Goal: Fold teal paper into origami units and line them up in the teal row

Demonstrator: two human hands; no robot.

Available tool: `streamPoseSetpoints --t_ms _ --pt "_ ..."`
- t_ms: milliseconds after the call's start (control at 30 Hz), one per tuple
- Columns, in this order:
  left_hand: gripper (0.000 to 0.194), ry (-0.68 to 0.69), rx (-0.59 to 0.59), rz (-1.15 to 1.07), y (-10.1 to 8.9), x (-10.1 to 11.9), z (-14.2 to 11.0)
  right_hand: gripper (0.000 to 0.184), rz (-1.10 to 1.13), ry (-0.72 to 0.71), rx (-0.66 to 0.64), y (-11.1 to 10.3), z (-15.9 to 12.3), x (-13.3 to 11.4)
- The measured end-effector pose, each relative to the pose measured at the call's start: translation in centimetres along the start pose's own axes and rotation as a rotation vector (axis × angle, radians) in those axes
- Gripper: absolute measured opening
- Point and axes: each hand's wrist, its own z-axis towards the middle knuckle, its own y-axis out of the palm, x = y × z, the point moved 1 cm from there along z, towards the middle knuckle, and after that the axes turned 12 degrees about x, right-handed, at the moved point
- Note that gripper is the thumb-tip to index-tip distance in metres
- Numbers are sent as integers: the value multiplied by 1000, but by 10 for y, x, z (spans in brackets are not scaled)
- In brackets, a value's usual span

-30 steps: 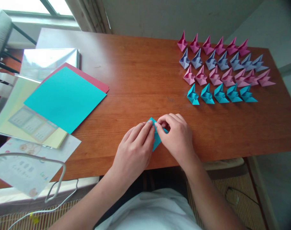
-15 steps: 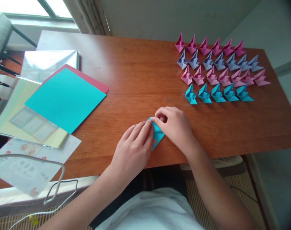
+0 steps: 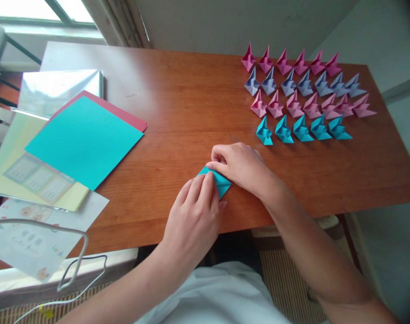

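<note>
A small folded piece of turquoise paper [image 3: 222,183] lies near the table's front edge, partly hidden under my fingers. My left hand [image 3: 195,207] presses it from the left, fingers bent together over its near side. At the paper's far corner, my right hand [image 3: 237,164] pinches the edge between thumb and curled forefinger. To the far right stand rows of folded paper figures: turquoise ones [image 3: 302,129] nearest, then light pink ones [image 3: 294,105], lavender ones [image 3: 305,84] and dark pink ones [image 3: 300,63] at the back.
Turquoise sheets [image 3: 85,141] lie over a red sheet [image 3: 117,110] at the left of the wooden table [image 3: 178,99]. Beneath are a yellow paper pack [image 3: 6,157] and a clear-wrapped stack [image 3: 61,83]. A printed white sheet [image 3: 33,243] and a white cable [image 3: 85,288] are near the front left.
My left hand has shifted its fingers on the turquoise paper, which now shows as a wider diamond-like shape. My right hand has moved slightly left and away from me.
</note>
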Motion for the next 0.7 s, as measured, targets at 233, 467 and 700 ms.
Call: streamPoseSetpoints --t_ms 233,467,700 --pt "53 -52 15 -11 10 13 -18 15 13 -5 21 4 -4 0" --pt "65 -44 -35 7 14 16 -23 15 20 -17 28 4 -5 1" --pt "94 -40 -51 -5 16 19 -28 14 20 -6 25 4 -5 0"
